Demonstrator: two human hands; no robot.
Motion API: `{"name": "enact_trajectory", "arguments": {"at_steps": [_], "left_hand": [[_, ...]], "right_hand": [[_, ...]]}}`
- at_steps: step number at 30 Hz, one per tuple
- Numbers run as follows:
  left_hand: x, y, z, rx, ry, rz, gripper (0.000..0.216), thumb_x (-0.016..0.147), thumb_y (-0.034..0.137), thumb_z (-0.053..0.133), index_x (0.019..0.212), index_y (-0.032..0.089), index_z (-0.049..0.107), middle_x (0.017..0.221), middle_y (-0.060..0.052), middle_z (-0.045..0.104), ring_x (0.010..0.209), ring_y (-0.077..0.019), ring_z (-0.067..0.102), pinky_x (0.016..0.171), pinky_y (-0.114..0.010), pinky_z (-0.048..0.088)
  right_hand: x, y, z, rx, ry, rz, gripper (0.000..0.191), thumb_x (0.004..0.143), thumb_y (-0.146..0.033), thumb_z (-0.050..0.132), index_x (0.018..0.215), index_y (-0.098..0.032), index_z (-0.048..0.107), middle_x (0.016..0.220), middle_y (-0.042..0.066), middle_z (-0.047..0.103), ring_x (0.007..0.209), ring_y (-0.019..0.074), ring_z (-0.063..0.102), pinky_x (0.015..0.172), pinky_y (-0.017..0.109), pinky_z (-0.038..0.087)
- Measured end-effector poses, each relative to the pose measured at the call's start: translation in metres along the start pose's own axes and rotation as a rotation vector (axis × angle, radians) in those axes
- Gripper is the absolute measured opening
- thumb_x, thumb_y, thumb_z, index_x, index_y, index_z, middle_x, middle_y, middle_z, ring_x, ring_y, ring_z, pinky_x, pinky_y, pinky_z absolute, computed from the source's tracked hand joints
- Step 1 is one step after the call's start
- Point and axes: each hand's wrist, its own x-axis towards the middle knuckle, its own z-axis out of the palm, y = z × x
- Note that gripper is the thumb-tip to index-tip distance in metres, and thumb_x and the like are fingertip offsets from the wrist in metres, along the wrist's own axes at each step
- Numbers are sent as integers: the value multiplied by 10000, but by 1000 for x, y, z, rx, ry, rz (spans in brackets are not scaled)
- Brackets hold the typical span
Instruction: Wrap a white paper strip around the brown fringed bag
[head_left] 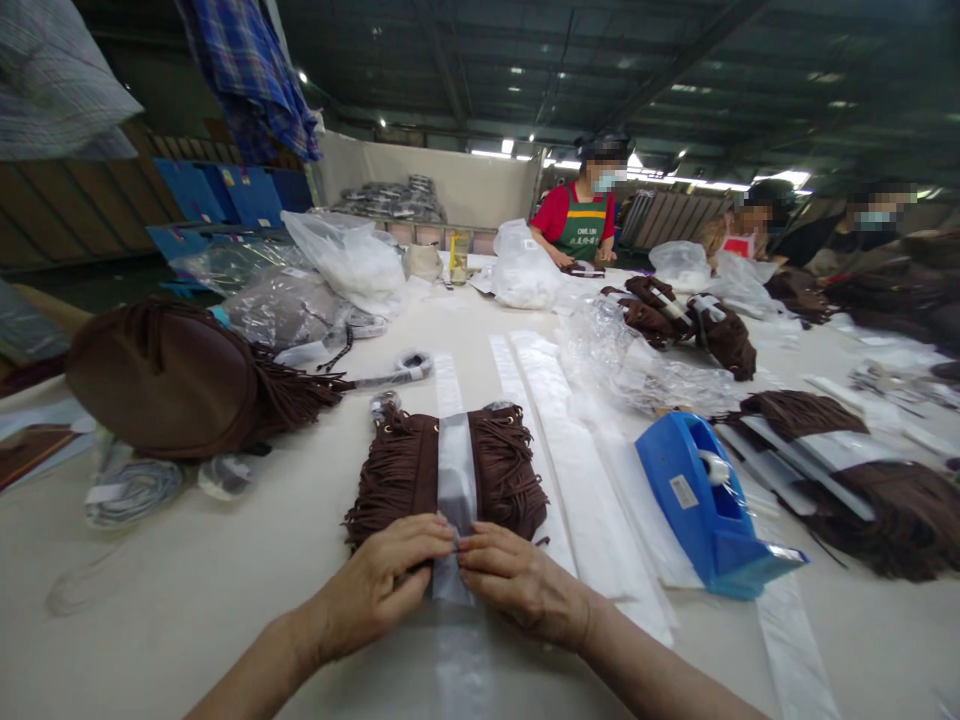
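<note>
At a crowded packing table (247,560), a worker's left hand (390,585) and right hand (517,585) are meeting at the near edge of a brown fringed bag (405,475), which is lying flat directly in front of the person. Both sets of fingers are closing narrowly, thumb against fingertips, on the lower end of a clear plastic strip (456,480) that is running lengthwise over the middle of the bag. Whether the strip is already sticking to the suede or only lying on it is hard to tell from this angle.

Doing this step well appears to mean keeping the strip centred and taut, pressing the fringe flat beneath it, and pulling evenly with both hands so that it is not creasing or drifting sideways.

A blue tape dispenser (701,505) is sitting near the right hand, with spare white strips (570,450) lying between it and the bag. A larger brown bag (172,380) is resting to the left, and co-workers, one in a green apron (581,225), are working at the far end among plastic sacks (352,260).
</note>
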Motion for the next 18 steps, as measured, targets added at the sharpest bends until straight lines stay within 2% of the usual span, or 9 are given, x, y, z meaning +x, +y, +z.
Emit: {"name": "enact_trajectory", "arguments": {"at_steps": [3, 6, 12, 18], "left_hand": [[12, -3, 1, -26, 44, -40, 172, 887, 202, 444, 870, 187, 615, 841, -33, 626, 829, -147, 564, 748, -274, 471], [14, -7, 12, 14, 82, 1, 205, 897, 259, 470, 773, 193, 620, 801, -17, 610, 792, -148, 539, 704, -288, 409], [4, -3, 22, -3, 108, 12, 254, 922, 310, 422, 799, 209, 620, 779, 5, 595, 785, -140, 507, 690, -286, 351], [4, 1, 22, 57, 94, 15, 233, 917, 293, 434, 803, 195, 611, 767, 2, 581, 781, -136, 491, 688, -262, 356]], "right_hand": [[-2, -1, 1, -6, -7, 25, 260, 940, -128, 338, 1031, -86, 578, 1033, 114, 644, 1148, 155, 481, 1056, 380, 338], [-4, 0, 4, -5, 22, 37, 249, 939, -132, 352, 1038, -91, 577, 1014, 107, 643, 1129, 161, 493, 1052, 391, 346], [-6, -1, 8, -39, 164, 48, 252, 939, -125, 348, 992, -101, 594, 881, 84, 622, 990, 142, 548, 1022, 395, 381], [-8, -5, 8, -40, 203, 67, 236, 930, -120, 374, 1014, -83, 592, 895, 97, 626, 1007, 155, 545, 1013, 402, 389]]}}
